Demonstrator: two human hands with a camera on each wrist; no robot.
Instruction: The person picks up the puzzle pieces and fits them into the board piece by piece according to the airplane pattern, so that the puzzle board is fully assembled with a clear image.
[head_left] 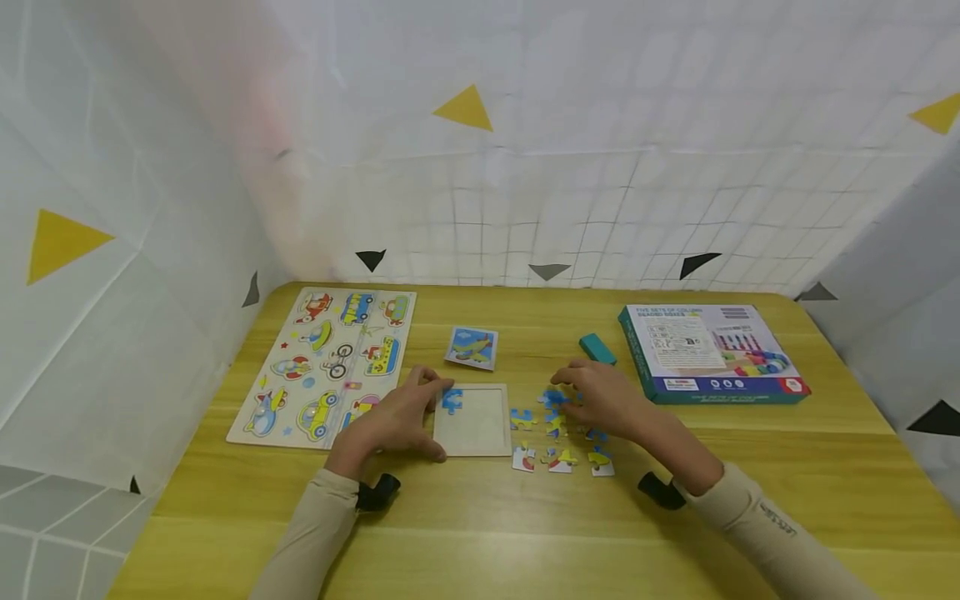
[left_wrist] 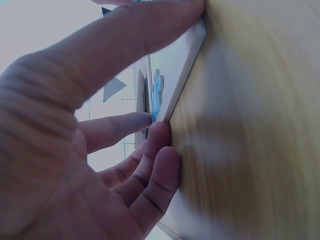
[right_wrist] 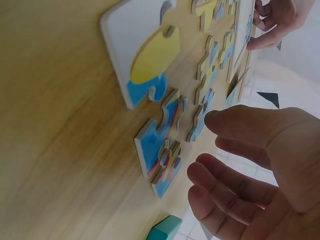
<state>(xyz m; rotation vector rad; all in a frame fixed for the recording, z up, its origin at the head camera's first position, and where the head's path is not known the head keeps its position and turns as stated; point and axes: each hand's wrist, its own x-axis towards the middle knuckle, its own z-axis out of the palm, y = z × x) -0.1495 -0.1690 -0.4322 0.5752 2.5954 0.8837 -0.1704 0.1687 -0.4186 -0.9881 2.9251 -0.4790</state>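
A square wooden puzzle tray (head_left: 474, 429) lies on the table with one blue jigsaw piece (head_left: 452, 401) in its upper left corner. My left hand (head_left: 397, 421) holds the tray by its left side, thumb at the near corner and fingers at the far corner. Loose jigsaw pieces (head_left: 560, 461) in blue, yellow, red and white lie right of the tray. Above the farther ones hovers my right hand (head_left: 603, 398), fingers loosely bent. In the right wrist view its thumb tip is close to a blue piece (right_wrist: 197, 124); contact there I cannot tell.
Behind the tray lies a small airplane picture card (head_left: 472, 347). A wooden board with vehicle shapes (head_left: 296, 372) is at the left. At the right are a teal block (head_left: 597, 349) and a flat bead-set box (head_left: 708, 354). White sheeting (head_left: 570, 192) stands behind the table.
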